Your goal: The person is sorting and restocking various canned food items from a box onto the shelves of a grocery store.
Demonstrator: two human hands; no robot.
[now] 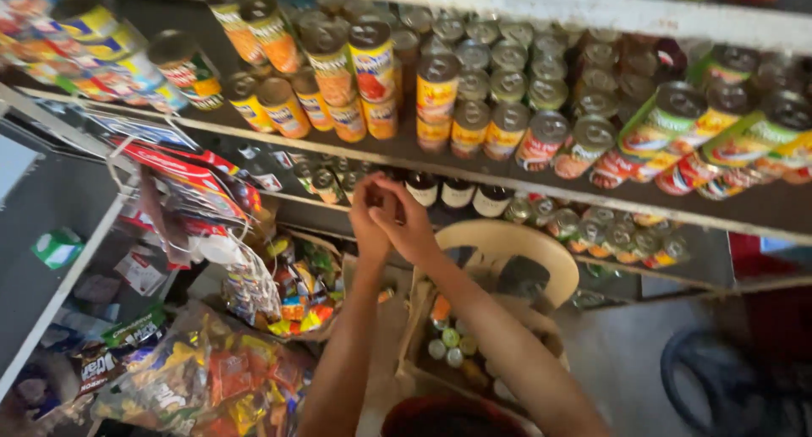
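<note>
My left hand point(367, 224) and my right hand point(412, 227) are raised together at the front of the lower shelf point(516, 231), fingertips touching each other. Their fingers are curled inward, and I cannot tell whether anything is held between them. Just behind the hands stand dark bottles point(440, 192) with pale labels, and small tins point(328, 181) sit to their left. Below my forearms is an open cardboard box point(416, 318) with several small cans point(448, 346) in it.
The upper shelf point(474, 162) is packed with stacked yellow, orange and green-labelled cans point(440, 90). A beige plastic chair point(507, 249) stands behind the box. Hanging snack packets point(288, 295) and bagged snacks point(203, 378) fill the left. A blue ring-shaped object point(719, 378) lies at the lower right.
</note>
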